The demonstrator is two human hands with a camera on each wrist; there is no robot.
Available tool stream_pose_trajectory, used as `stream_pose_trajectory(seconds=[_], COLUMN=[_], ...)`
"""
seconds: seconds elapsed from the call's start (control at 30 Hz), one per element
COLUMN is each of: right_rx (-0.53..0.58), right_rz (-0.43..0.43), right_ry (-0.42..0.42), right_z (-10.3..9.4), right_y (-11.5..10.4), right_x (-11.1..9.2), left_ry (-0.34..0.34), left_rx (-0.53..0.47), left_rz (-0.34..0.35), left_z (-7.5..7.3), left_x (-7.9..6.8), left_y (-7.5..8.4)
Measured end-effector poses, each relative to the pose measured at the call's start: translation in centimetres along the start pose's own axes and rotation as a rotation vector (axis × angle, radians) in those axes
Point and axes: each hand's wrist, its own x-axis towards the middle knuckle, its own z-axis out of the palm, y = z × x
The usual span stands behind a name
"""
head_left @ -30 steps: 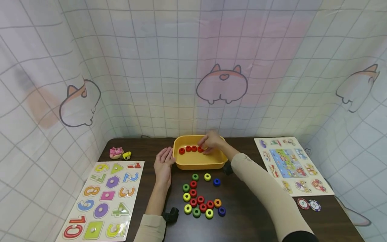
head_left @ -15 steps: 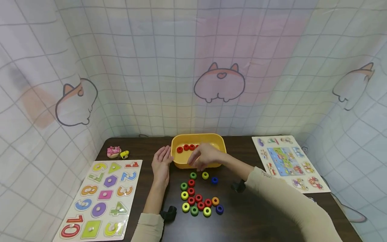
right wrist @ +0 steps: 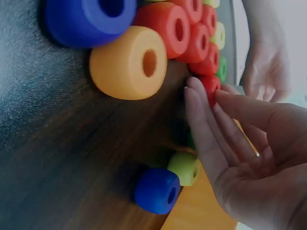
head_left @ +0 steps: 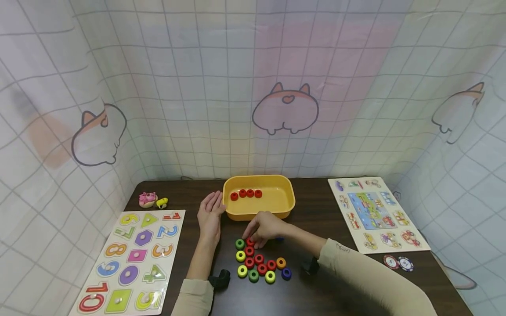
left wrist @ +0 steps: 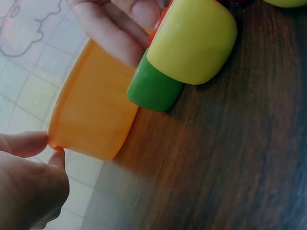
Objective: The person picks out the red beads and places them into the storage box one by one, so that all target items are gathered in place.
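Note:
A yellow plastic tray (head_left: 276, 201) stands at the back of the dark table, with several red beads (head_left: 243, 193) in a row inside. My left hand (head_left: 209, 219) lies along its left side, fingers mostly straight, with fingertips touching the rim at the front corner in the left wrist view. In front of the tray, my right hand (head_left: 267, 228) reaches down into a group of loose beads. Its thumb and fingertips pinch a red bead (right wrist: 212, 87) at the group's far end. Green and yellow beads lie beside it, some partly hidden by this hand.
Near the group are an orange bead (head_left: 281, 263) and a blue bead (head_left: 286, 274). A number puzzle board (head_left: 166, 263) lies at left, a picture puzzle board (head_left: 357, 248) at right. Small toys (head_left: 148, 199) and poker chips (head_left: 405, 263) lie beyond them.
My right hand has come out of the tray and moved toward me to the loose beads, where it pinches a red one. My left hand has stayed at the tray's left side.

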Motion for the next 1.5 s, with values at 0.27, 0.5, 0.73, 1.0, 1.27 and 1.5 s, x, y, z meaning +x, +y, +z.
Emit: stream_pose_trajectory(seconds=[0.27, 0.5, 0.73, 1.0, 1.27, 1.5], right_rx=[0.117, 0.192, 0.180, 0.102, 0.051, 0.061], right_rz=[0.011, 0.072, 0.189, 0.242, 0.202, 0.149], right_ry=[-0.074, 0.002, 0.176, 0.333, 0.379, 0.374], right_z=[-3.8, -10.0, -13.1, -11.9, -12.3, -12.4], right_y=[-1.4, -2.7, -1.6, 1.3, 0.5, -0.2], right_x=[-0.2, 1.3, 4.2, 6.6, 5.4, 4.4], left_ry=[0.006, 0.007, 0.004, 0.011, 0.008, -0.027], left_rx=[-0.001, -0.032, -0.041, -0.032, -0.022, -0.015], left_rz=[0.007, 0.006, -0.009, -0.005, 0.002, -0.022], left_z=[-0.1, 0.0, -0.3, -0.2, 0.1, 0.4], left_x=[-0.1, 0.0, 0.3, 0.4, 0.3, -0.4], left_y=[0.0, -0.1, -0.2, -0.3, 0.0, 1.2])
